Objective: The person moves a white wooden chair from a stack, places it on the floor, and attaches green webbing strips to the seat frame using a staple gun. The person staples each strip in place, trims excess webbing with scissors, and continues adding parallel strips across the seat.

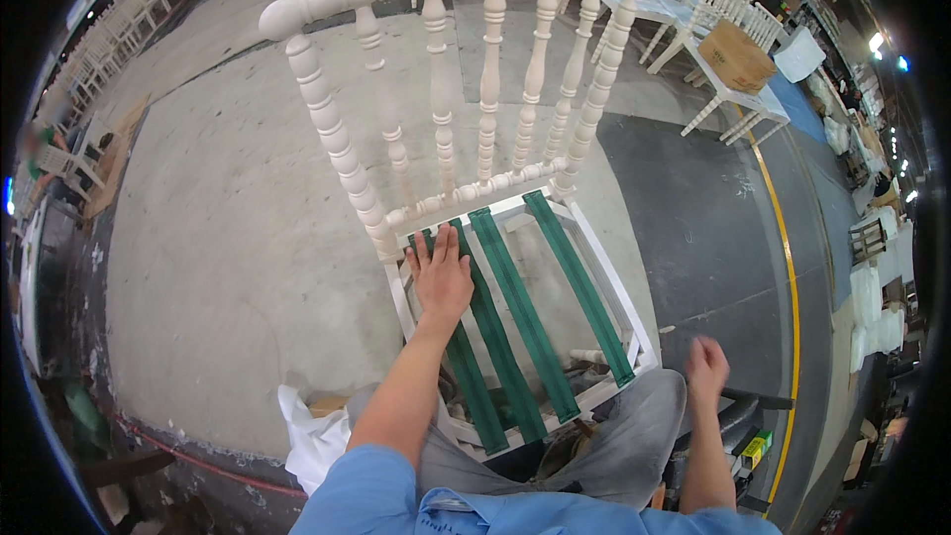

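A white chair frame (604, 267) with a turned-spindle back (490, 79) stands before me, its seat end at my knees. Several green webbing straps (530, 322) run from the back to the front of the seat frame. My left hand (443, 282) lies flat, fingers spread, on the straps at the seat's back left corner. Off the seat's right side, above my right knee, my right hand (706, 371) is raised with its fingers curled closed. Whether anything small is in those fingers cannot be made out.
A cardboard box (736, 56) rests on a white chair at the back right. More white chairs stand in rows behind and far left. Beside my right leg are a dark stand and a small yellow-green box (756, 451). A white cloth or bag (309, 433) lies by my left leg.
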A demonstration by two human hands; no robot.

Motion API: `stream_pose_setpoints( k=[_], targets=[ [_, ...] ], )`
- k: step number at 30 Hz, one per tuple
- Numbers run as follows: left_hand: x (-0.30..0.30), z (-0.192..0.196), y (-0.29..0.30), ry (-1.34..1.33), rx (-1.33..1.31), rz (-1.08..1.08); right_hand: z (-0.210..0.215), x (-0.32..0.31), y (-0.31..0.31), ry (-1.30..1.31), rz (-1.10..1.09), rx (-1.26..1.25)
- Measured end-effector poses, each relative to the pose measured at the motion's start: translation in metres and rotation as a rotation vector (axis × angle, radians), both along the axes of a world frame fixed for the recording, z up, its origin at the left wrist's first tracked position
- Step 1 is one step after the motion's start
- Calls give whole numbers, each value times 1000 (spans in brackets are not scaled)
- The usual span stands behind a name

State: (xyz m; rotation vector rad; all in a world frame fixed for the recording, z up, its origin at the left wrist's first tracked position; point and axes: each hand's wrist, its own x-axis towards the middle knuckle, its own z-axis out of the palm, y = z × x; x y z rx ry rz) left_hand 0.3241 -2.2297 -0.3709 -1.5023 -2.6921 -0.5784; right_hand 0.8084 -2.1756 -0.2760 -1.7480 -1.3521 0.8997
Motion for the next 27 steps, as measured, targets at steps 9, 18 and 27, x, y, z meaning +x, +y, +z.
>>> stream_pose_setpoints(
  k=[9,18,27],
  targets=[
    [6,2,3,-25,25,-18,4,247,-215,-1069,-450,-326],
    [-10,2,-21,-5,5,40,-14,288,-170,-658,-285,-513],
    [0,-1,-3,10,55,-20,46,218,-181,-342,-173,-186]
  ],
)
